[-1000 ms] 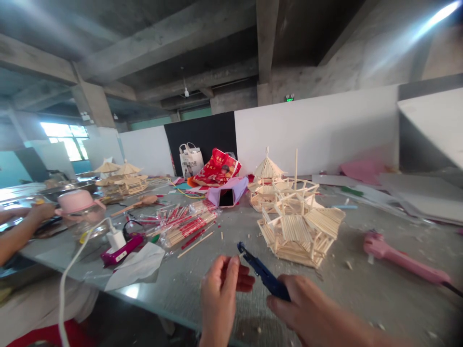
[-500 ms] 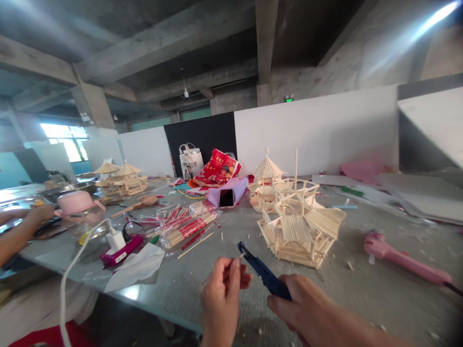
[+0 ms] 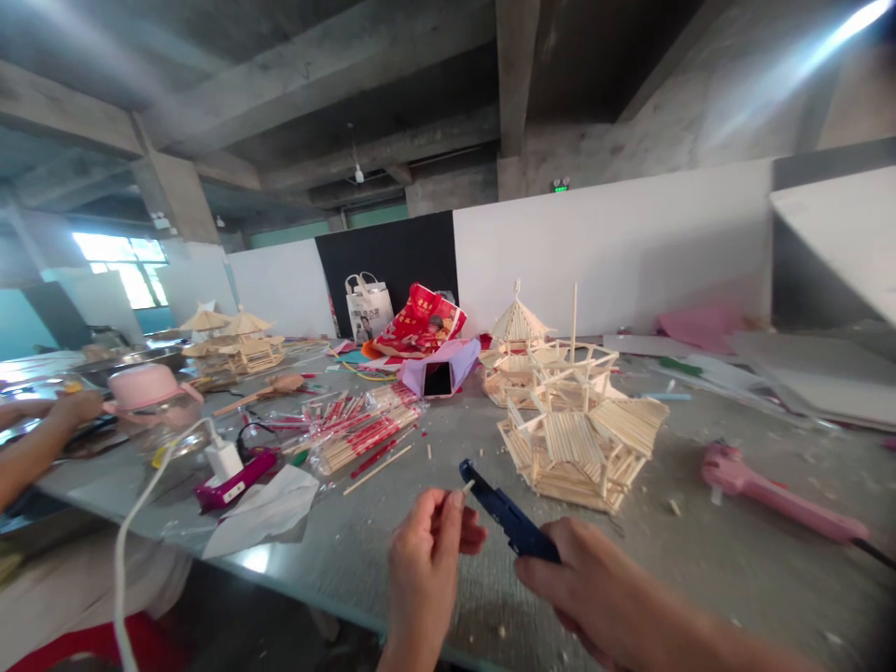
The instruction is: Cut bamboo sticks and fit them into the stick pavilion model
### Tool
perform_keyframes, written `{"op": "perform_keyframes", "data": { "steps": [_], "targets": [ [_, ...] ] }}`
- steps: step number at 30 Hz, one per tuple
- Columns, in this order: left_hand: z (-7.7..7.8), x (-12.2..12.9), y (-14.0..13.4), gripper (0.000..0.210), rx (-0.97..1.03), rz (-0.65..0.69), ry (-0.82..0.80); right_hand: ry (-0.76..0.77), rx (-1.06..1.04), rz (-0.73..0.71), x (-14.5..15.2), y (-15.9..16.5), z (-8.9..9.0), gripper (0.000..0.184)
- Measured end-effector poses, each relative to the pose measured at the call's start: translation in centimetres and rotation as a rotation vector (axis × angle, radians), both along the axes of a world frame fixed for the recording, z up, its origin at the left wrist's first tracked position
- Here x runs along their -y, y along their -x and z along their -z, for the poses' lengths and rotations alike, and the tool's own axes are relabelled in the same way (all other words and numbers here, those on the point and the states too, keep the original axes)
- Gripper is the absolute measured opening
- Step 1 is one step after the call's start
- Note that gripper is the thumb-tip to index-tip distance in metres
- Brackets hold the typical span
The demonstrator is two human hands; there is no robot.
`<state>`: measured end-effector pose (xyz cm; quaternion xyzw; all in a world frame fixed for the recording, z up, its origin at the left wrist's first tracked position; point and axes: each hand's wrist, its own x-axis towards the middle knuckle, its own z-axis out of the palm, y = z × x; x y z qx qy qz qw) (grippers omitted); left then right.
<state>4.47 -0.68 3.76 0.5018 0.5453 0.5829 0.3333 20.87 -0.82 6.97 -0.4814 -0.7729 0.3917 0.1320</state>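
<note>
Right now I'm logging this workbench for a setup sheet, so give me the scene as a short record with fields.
left hand: pinches a small pale stick piece in its fingers
right hand: grips a dark blue hand tool, tip at the piece; contact unclear
model: stick pavilion, partly roofed, beyond the right hand
stock: bundled sticks, left of the model
right side: pink corded tool, lying down
left side: purple power strip, white plug in it
</note>
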Motion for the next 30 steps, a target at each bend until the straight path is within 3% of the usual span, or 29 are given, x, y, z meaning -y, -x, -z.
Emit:
{"op": "perform_keyframes", "data": {
  "steps": [3,5,9,12,18,25,30],
  "targets": [
    [-0.1,-0.4,0.8,0.025,0.308,0.112,0.044,0.242,-0.094,0.136,-1.1,0.6,0.4,0.021],
    [-0.5,-0.5,1.5,0.023,0.403,0.132,0.039,0.339,-0.185,0.174,-2.2,1.3,0.9,0.020],
    [-1.5,-0.2,2.6,0.017,0.200,0.056,-0.032,0.532,-0.310,0.212,-4.2,3.3,1.8,0.023],
    [-2.1,0.2,3.1,0.019,0.064,-0.020,-0.014,0.585,-0.383,0.195,-4.4,4.4,2.3,0.024],
    [-2.2,0.6,3.6,0.020,0.028,0.095,0.028,0.546,-0.439,0.204,-2.8,3.5,2.6,0.017],
    [-1.6,0.5,3.0,0.021,0.087,0.217,0.066,0.399,-0.296,0.186,-1.6,1.1,2.6,0.018],
    [-1.4,-0.1,3.7,0.023,0.037,0.138,0.022,0.041,-0.091,0.081,-3.4,2.3,3.0,0.028]
  ]
}}
